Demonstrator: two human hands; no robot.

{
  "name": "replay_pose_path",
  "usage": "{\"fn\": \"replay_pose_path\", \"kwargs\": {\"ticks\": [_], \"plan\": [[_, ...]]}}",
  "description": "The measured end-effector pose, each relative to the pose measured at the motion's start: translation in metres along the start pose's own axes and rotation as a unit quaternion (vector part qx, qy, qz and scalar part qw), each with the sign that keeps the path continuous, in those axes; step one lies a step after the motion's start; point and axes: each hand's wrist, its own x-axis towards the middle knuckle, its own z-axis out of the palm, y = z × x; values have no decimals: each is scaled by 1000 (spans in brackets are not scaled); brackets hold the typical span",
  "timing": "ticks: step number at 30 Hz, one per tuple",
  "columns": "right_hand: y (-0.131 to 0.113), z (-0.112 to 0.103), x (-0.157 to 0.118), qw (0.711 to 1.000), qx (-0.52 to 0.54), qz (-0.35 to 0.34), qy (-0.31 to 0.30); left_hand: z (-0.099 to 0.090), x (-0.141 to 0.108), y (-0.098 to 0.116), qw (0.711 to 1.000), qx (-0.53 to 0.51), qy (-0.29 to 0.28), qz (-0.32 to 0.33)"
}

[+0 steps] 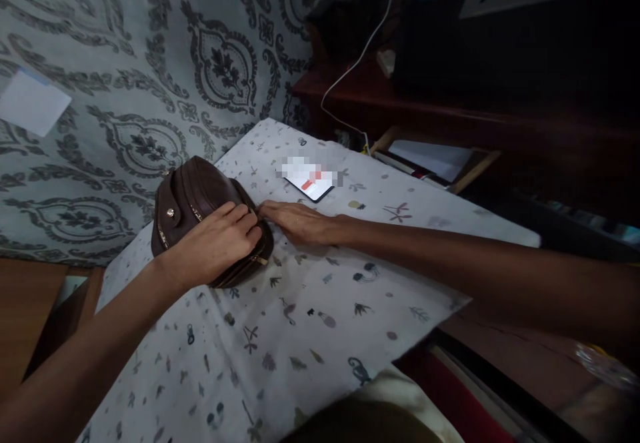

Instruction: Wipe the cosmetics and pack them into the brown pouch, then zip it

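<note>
A dark brown bag with gold zips and a snap strap lies on the patterned white cloth at the left. Across the bag's near side rests my left hand, its fingers curled against the zipped edge. My right hand reaches in from the right, its fingertips pressed together at the bag's right side. What the fingertips of either hand pinch is too small or hidden to name, though a gold zip pull hangs just below my left fingers. Behind my right hand a phone with a lit screen lies flat on the cloth.
The cloth-covered table runs diagonally beneath both arms. A patterned curtain or wall covering borders its left side. At the back right are an open drawer holding papers, a white cable and a dark red desk.
</note>
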Motion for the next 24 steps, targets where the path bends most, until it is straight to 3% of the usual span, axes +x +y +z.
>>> {"fn": "replay_pose_path", "kwargs": {"ticks": [9,17,24], "plan": [[17,2,7,1000,10,-21,14,1,-4,-4,1000,-2,0,-2],[10,-10,-7,988,-26,-151,-18,2,-9,-5,1000,-10,1,2],[0,-10,-12,983,-70,-164,-46,4,-8,-4,1000,-11,6,1]]}}
